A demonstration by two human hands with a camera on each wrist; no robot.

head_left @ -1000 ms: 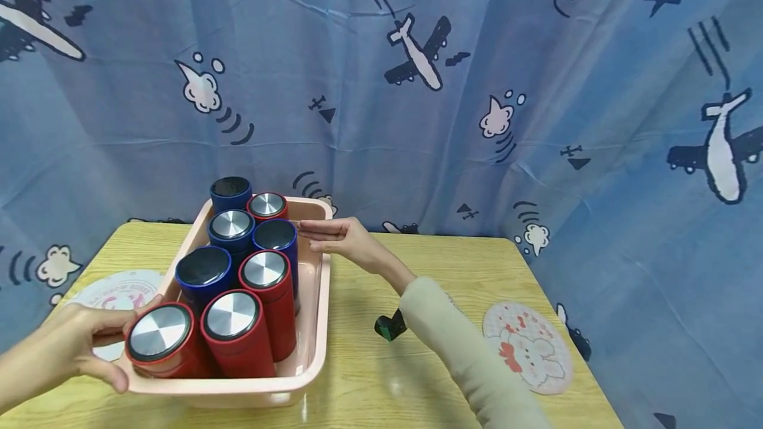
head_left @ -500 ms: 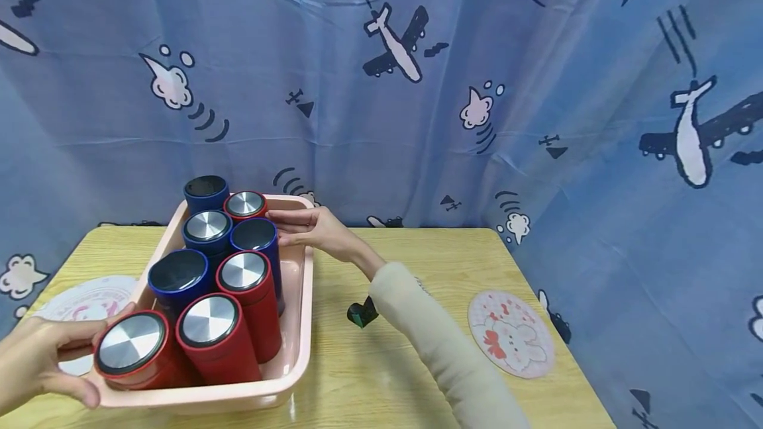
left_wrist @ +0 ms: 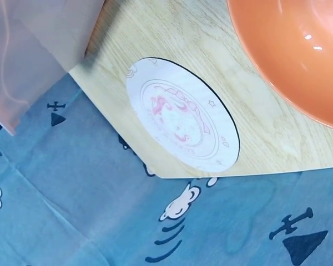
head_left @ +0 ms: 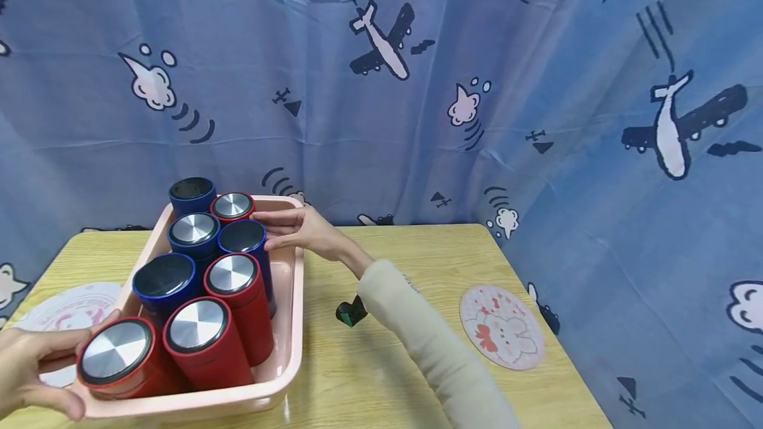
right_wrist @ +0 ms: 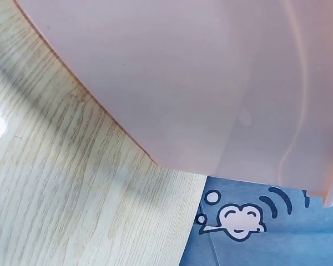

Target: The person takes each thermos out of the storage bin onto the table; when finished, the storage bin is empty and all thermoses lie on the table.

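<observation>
A pink plastic tub (head_left: 298, 323) stands at the left of the table, full of upright red and blue insulated bottles with round steel or glossy black tops. At its front left corner my left hand (head_left: 32, 366) curls around a red bottle (head_left: 116, 349), thumb in front and fingertips at its far left side. My right hand (head_left: 310, 234) reaches over the right rim. Its fairly straight fingers and thumb touch a blue bottle (head_left: 241, 237), their tips close to the back red bottle (head_left: 232, 206). In the wrist views neither hand shows.
A round white mat (left_wrist: 180, 116) lies left of the tub, and an orange bowl (left_wrist: 305, 55) is near it. Another round mat with a rabbit (head_left: 502, 327) lies at the right of the wooden table (head_left: 441, 250). A small dark object (head_left: 352, 312) sits beside my right sleeve.
My right hand has moved in from beside the blue bottle to touch it. The head view has turned right, shifting the scene left. My left hand stays at the red bottle.
</observation>
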